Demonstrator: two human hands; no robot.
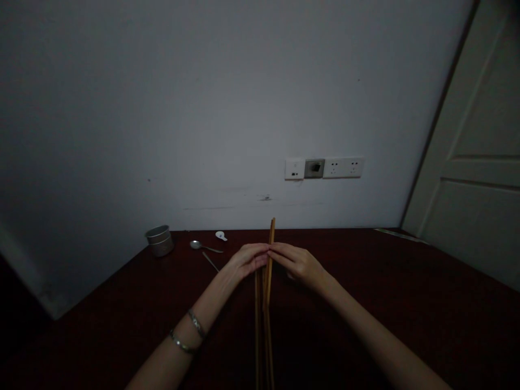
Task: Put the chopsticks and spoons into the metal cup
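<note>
Both hands meet above the middle of the dark red table (349, 325), with fingertips touching around chopsticks. My left hand (249, 259), with two silver bangles on its forearm, is closed at the chopsticks' left side. From the right, my right hand (298, 262) pinches the upright wooden chopsticks (270, 287), whose upper ends rise above the fingers. More long chopsticks (257, 336) extend below the hands toward the table's front edge. Exactly how many each hand holds is hidden by the fingers. A small pale thing, partly covered, shows under my right hand.
At the back left stands a metal cup (160, 241). Near it lie a metal spoon (203, 246), a small white spoon (221, 235) and a thin metal handle (210, 261). A flat strip (400, 235) lies at the back right. Behind is a wall with sockets (343, 168).
</note>
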